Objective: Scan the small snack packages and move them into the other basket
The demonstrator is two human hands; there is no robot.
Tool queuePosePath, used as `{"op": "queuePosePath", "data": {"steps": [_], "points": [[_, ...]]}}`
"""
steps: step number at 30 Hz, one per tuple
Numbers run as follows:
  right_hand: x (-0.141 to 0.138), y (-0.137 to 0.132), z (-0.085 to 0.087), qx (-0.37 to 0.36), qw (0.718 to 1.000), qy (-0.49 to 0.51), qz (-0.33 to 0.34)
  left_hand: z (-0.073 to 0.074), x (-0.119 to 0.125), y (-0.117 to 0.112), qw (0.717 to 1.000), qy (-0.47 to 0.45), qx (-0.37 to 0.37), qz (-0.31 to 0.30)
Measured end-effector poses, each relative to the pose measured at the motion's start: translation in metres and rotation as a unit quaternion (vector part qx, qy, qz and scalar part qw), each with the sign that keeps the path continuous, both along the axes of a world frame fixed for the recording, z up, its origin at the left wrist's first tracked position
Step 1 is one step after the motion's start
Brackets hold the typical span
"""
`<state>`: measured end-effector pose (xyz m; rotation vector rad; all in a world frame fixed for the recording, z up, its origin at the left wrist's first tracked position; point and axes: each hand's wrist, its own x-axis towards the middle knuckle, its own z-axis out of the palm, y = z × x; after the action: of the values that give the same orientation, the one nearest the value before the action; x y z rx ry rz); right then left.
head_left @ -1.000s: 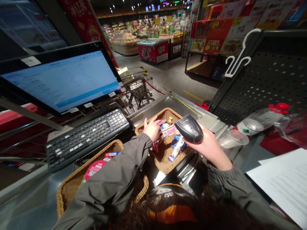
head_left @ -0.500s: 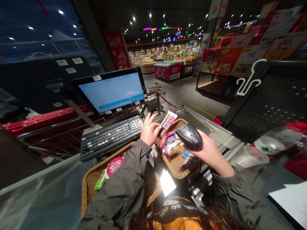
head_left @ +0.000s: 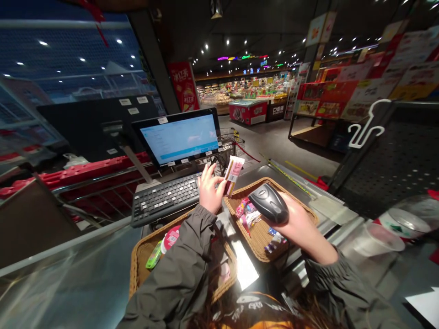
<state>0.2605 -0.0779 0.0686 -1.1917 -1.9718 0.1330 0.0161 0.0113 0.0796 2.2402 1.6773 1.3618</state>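
Left hand (head_left: 210, 188) raised just past the keyboard edge, fingers spread and pointing up, with a pink-and-white wrapped snack packet (head_left: 233, 175) standing upright at about 3 o'clock from the hand, on the thumb side. Packet looks caught by the thumb, but the contact is too small to tell if it is a real pinch. Right hand (head_left: 295, 224) closed round a black handheld barcode scanner (head_left: 269, 203), nose toward the packet at about 10 o'clock, near it but apart. Packet looks light, with soft, probably slippery film and a thin stick shape inside, so it may bend; safest hold is the lower end, between thumb and fingertips, leaving the printed face open. Scanner looks stiff, smooth plastic, a bit heavier, best held by the body behind the nose. Wicker basket (head_left: 242, 190) sits under the right hand and holds small snack packets (head_left: 248, 212). Second wicker basket (head_left: 151, 242) at about 7 o'clock from the left hand, partly under the sleeve, holds a green tube (head_left: 153, 255). Black keyboard (head_left: 166, 201) at 9 o'clock from the left hand, monitor (head_left: 180, 139) at about 12 o'clock.
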Motion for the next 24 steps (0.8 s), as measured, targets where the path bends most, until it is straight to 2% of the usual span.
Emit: {"op": "queuePosePath", "data": {"steps": [4, 11, 19, 24], "points": [[-0.012, -0.002, 0.007, 0.014, 0.999, 0.002, 0.030, 0.001, -0.010, -0.006, 1.000, 0.003, -0.005, 0.022], [-0.028, -0.001, 0.003, 0.001, 0.998, 0.002, 0.065, 0.003, -0.027, -0.016, 0.999, 0.013, -0.009, 0.047], [-0.044, -0.003, 0.009, 0.014, 0.996, -0.001, 0.087, 0.001, -0.044, -0.021, 0.998, 0.009, -0.010, 0.057], [-0.049, -0.002, 0.005, 0.020, 0.996, -0.017, 0.080, 0.000, -0.051, -0.024, 0.998, 0.003, -0.009, 0.057]]}}
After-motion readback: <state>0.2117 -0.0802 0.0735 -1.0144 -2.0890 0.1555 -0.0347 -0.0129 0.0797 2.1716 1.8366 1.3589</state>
